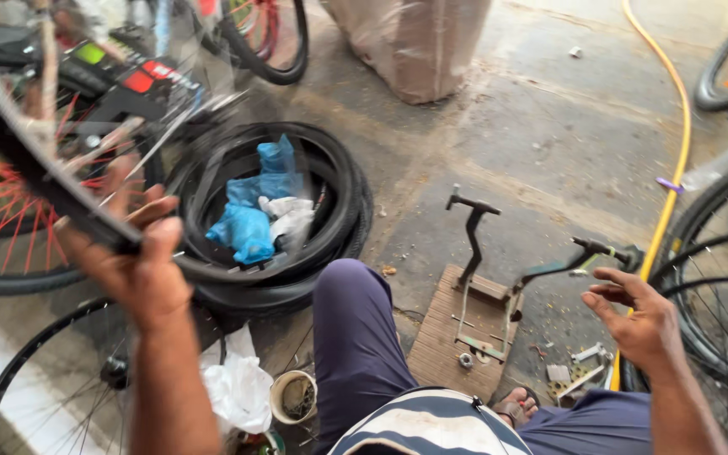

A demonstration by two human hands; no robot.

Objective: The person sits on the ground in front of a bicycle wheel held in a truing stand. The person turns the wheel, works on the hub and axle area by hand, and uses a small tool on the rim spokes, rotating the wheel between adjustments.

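My left hand [141,261] grips the black rim of a bicycle wheel [35,168], raised and blurred at the upper left, its thin spokes fanning out. My right hand [638,316] is held out at the lower right with fingers apart and nothing in it, close to the handle of a black metal stand [549,270] that sits on a small wooden board [444,337]. My knee in dark blue trousers [351,320] lies between the two hands.
A stack of black tyres [330,185] holds blue and white rags [250,223]. A spoked wheel [52,379], a white plastic bag [238,388] and a small tin [295,396] lie near my left arm. A yellow hose [676,160] and bicycle wheels [718,286] stand at right.
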